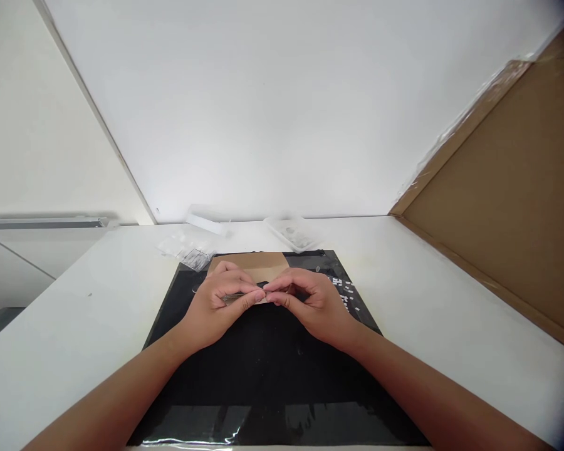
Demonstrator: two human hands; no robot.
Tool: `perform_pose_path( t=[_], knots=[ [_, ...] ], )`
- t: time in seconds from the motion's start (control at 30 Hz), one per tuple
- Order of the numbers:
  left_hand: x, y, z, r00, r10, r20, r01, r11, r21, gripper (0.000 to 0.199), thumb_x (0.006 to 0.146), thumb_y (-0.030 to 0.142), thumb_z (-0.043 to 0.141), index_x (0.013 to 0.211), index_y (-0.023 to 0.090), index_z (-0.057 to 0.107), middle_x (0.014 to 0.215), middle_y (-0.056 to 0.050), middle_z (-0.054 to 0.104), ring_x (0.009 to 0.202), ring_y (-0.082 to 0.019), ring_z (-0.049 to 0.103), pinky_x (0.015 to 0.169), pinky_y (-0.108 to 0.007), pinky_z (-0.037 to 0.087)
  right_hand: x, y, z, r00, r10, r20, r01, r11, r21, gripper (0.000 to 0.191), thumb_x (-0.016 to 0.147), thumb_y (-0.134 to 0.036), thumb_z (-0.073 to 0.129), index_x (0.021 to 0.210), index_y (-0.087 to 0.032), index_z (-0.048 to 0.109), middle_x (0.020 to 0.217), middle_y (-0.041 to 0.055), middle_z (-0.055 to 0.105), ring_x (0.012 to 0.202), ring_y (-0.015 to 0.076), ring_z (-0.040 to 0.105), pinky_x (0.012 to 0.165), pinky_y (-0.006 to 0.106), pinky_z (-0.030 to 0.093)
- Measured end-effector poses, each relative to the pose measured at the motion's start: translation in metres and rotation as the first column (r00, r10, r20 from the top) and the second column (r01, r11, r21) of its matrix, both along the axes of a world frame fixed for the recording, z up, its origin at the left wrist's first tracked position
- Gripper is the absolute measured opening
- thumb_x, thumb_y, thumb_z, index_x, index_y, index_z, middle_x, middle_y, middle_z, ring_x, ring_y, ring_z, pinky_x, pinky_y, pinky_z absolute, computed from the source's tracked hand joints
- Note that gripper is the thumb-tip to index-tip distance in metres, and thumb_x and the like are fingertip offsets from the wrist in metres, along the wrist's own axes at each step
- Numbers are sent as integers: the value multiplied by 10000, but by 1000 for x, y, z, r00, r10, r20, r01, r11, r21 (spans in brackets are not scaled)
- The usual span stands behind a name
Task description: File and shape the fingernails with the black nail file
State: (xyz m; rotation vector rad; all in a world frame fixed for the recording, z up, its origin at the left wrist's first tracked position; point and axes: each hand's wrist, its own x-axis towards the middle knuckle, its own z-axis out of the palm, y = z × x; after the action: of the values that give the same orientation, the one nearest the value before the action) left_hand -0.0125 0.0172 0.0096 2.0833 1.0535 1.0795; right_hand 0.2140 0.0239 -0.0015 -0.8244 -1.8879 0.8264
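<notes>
My left hand (223, 307) and my right hand (317, 307) meet over the far part of a black mat (258, 376). Thumb and fingers of each hand are pinched together, with the fingertips almost touching. Whatever they hold is very small and mostly covered by the fingers; a dark bit shows between the fingertips. Beneath and behind the hands lies a piece of brown card (251, 260), partly hidden by them. Small white pieces (348, 293) are scattered on the mat to the right of my right hand.
Behind the mat are a clear plastic bag (195, 257), a white strip-like box (207, 223) and a shallow whitish tray (294, 235) with small items inside. A large cardboard panel (507, 207) stands along the right side of the white table (98, 338). A white wall rises behind.
</notes>
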Motion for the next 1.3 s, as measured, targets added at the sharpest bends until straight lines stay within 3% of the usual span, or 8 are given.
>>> perform_pose_path(
  t=[0.2,0.4,0.67,1.07,1.3],
  knots=[
    [-1,0,0,998,-60,8,60,997,40,185,996,360,643,951,312,817,892,-27,767,948,-222,585,876,-393,485,-1,-1,-2,997,6,-73,-12,996,-83,115,941,-357,715,976,-270,782,880,18,761,761,166,689,674,301,551],
    [-3,2,-3,992,-113,58,105,987,118,143,949,266,717,1059,284,806,935,-38,771,962,-210,577,885,-370,488,-2,-1,-6,986,13,-169,-46,981,-191,127,929,-371,731,966,-256,766,846,15,739,749,162,673,682,301,550],
    [-3,1,-6,995,-82,59,77,993,91,128,938,260,732,1038,294,805,915,-32,761,958,-210,572,894,-378,470,-2,-2,-9,976,39,-216,-85,974,-208,114,926,-351,738,975,-250,758,835,15,717,749,154,662,679,289,545],
    [-1,0,-5,994,-62,84,52,992,118,62,915,262,761,967,256,794,856,-32,742,888,-195,603,825,-363,488,-1,-4,-3,992,75,-101,-82,994,-69,91,917,-311,752,903,-221,744,815,13,736,716,140,677,657,275,545],
    [3,-3,-9,984,-85,159,64,989,135,130,907,200,763,1016,265,788,904,-31,747,889,-185,626,833,-357,501,0,-4,-1,997,57,-44,-49,985,167,27,917,-215,746,893,-228,746,821,11,754,716,135,686,654,268,553]
  ],
)
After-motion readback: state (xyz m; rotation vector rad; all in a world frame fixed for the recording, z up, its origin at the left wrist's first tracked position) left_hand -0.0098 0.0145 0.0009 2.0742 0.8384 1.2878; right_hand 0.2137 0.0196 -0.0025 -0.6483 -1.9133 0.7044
